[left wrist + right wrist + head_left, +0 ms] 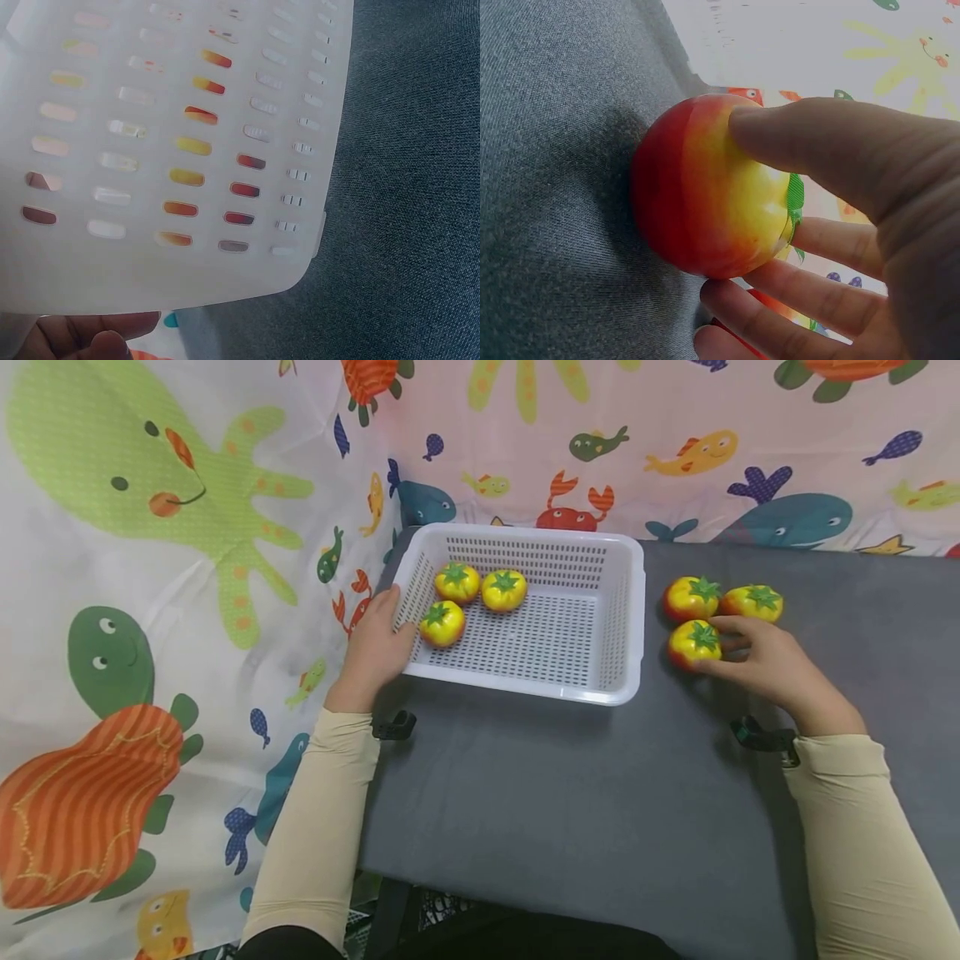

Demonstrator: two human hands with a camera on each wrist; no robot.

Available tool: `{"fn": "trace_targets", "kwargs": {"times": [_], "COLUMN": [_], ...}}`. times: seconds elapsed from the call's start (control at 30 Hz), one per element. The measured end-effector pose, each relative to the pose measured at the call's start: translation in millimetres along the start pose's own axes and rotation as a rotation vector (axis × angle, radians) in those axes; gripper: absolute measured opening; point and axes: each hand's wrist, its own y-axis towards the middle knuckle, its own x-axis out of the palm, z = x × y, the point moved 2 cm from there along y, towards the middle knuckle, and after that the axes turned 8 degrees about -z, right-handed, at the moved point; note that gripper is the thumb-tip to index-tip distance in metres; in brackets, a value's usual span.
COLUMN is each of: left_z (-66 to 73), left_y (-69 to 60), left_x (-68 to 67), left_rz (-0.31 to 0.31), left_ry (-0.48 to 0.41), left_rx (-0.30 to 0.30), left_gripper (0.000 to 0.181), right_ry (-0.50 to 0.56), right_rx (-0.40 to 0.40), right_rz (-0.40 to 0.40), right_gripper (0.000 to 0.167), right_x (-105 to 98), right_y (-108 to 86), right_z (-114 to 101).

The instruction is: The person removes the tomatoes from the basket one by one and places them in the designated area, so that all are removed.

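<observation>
- Currently, held fruit (692, 646): glossy, round, yellow shading into red, green leafy crown.
- Right fingers (814, 294) pinch it.
- Left fingers (386, 607) grip white basket (517, 687).

A dark grey, woven-textured worktop (555, 802) stretches beneath soft, diffuse light; behind it hangs a pale pink sheet (660, 406) printed with colourful cartoon sea creatures, and along the left a wrinkled white sheet (180, 643) bears similar prints

Bright head view, soft shadows on table (540, 793), hazy basket (154, 169) in left wrist view, glare on fruit (705, 191) in right wrist view
</observation>
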Motion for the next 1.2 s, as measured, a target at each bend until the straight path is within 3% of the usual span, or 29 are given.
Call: {"fn": "trace_targets", "kwargs": {"times": [0.53,0.97,1.2], "left_z": [-1.2,-2.4,0.3], "left_y": [-0.5,-1.4,-0.8], "left_x": [-0.6,0.0,-1.0], "left_rz": [-0.008,-0.008,-0.001], "left_ry": [-0.017,-0.034,-0.026], "left_rx": [-0.002,0.01,0.013], "left_gripper": [0.073,0.073,0.073], "right_ry": [0.016,-0.052,-0.039], "right_rx": [0.003,0.024,-0.047], "right_rz": [-0.019,0.044,0.124], "right_gripper": [0.094,0.092,0.077], "right_x": [-1.5,-7.5,-13.8], "right_y": [-4.1,-24.5,-27.2], "right_z": [1.8,-2.3,-16.7]}}
